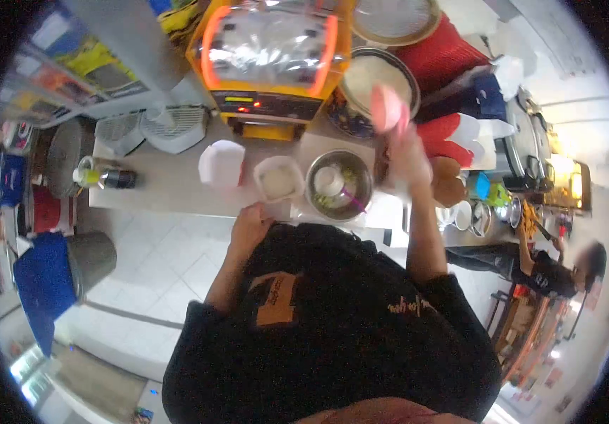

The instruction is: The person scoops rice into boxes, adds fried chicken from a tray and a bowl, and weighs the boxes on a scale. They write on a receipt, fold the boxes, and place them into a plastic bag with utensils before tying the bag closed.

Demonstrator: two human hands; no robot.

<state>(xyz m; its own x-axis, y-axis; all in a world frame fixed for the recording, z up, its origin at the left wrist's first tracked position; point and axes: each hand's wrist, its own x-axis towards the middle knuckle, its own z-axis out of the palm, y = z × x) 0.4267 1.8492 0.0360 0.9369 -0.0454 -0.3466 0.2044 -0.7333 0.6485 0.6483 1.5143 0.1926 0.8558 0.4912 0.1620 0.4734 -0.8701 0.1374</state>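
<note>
My right hand (409, 159) is raised at the right, blurred, with its fingers wrapped round a pink scoop (387, 107). The scoop is in front of a large round container (375, 78) of pale contents. My left hand (251, 220) rests at the counter's front edge, just below a white paper box (278, 178) with whitish contents; its fingers are partly hidden and hard to read. Between my hands a metal bowl (338, 185) holds a small white cup, a purple utensil and greenish bits. Another white and red box (221, 163) stands to the left.
An orange machine (269, 53) with a plastic-covered top stands behind the boxes. Red and white cartons (453, 138) lie at the right. A bottle (117, 178) is on the counter's left end. Another person (559, 272) works at the far right.
</note>
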